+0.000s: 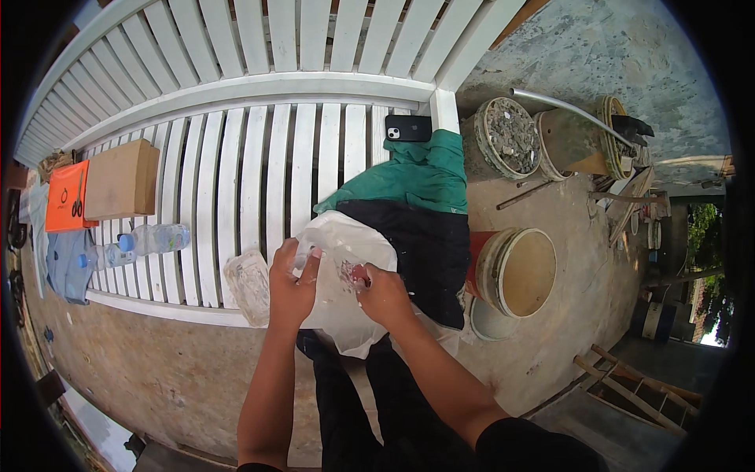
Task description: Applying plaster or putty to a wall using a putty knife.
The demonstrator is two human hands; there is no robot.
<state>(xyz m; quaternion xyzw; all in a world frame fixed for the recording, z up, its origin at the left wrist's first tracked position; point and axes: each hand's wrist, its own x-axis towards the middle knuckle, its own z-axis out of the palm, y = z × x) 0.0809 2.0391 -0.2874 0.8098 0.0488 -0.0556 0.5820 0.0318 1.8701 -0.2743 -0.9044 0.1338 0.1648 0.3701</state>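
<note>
A whitish plastic bag (358, 236) lies spread at the front edge of the slatted bench, over my knees. At its left side, my left hand (292, 287) is closed on the crumpled plastic between thumb and fingers. My right hand (384, 296) is over the bag's middle, its fingers pinched around a small dark red piece (359, 274) whose kind I cannot make out. Small dark bits show on the plastic beside those fingertips. Just left of my left hand, a clear plastic box (248, 286) with pale contents rests on the bench edge.
On the white bench (228, 181) are a green and black garment (417, 236), a phone (408, 128), water bottles (161, 238), a cardboard box (122, 179) and an orange packet (68, 197) with scissors (78, 203). Buckets (525, 271) and a rubble-filled bucket (507, 138) stand at right.
</note>
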